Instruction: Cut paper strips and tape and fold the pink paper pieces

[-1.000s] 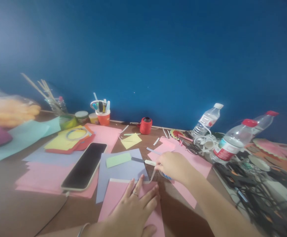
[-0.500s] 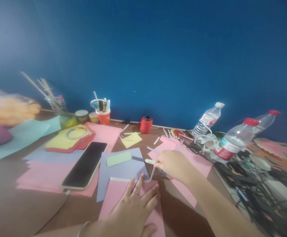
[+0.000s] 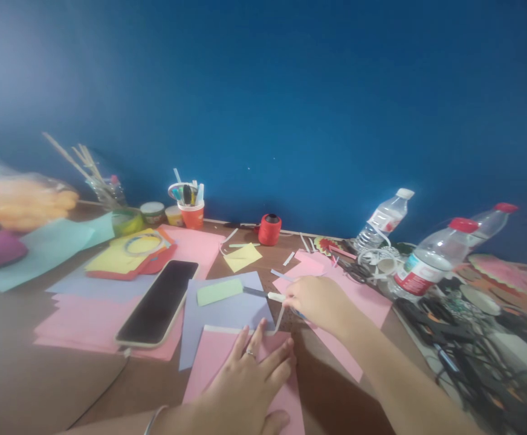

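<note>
My left hand [image 3: 249,380] lies flat with fingers spread on a pink sheet of paper [image 3: 209,368], pressing it to the table. A narrow white strip of tape [image 3: 218,330] runs along the sheet's top edge, and its loose end bends up to my right hand [image 3: 318,302]. My right fingers are pinched closed around that end. By the fingertips is a slim piece with a white end [image 3: 276,296] and a grey length [image 3: 254,292]; its kind is unclear. Something blue shows partly under my right hand. A lavender sheet [image 3: 227,317] with a green paper strip [image 3: 219,292] lies behind.
To the left lie a phone [image 3: 160,305] with a cable and stacked coloured papers [image 3: 86,320]. At the back stand an orange cup of pens [image 3: 191,215] and a red thread spool [image 3: 269,230]. On the right are plastic bottles [image 3: 420,272], scissors [image 3: 358,272] and tangled cables.
The view has shifted very slightly, so everything sits a little further right. Both hands keep their places on the paper and the strip.
</note>
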`<state>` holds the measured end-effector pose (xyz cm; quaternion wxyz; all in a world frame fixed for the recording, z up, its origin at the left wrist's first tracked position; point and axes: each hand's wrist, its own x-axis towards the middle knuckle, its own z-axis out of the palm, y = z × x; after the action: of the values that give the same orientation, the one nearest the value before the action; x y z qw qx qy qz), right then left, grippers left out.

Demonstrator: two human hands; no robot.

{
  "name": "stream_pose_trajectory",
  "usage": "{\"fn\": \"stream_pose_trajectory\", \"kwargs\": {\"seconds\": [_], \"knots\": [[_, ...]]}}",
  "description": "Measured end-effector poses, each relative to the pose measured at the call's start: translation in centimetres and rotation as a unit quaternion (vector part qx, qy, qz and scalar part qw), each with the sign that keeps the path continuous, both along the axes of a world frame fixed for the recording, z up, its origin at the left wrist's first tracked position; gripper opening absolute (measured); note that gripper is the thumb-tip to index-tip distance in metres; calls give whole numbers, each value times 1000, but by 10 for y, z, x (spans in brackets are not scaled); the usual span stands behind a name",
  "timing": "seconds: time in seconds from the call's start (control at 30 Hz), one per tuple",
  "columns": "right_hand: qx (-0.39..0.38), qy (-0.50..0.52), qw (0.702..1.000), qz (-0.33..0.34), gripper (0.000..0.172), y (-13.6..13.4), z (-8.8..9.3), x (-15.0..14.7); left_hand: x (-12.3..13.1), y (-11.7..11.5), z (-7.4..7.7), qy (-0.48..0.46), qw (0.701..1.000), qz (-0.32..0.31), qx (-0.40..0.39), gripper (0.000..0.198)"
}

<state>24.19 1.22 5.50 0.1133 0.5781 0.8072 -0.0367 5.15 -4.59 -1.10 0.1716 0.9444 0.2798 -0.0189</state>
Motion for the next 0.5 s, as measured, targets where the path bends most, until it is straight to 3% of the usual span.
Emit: {"fn": "stream_pose_trajectory", "kwargs": {"seconds": [0.5], "knots": [[9,-12,1000,4,22,-2,4,-2,1,0,2,6,1000,-1,1,67]]}}
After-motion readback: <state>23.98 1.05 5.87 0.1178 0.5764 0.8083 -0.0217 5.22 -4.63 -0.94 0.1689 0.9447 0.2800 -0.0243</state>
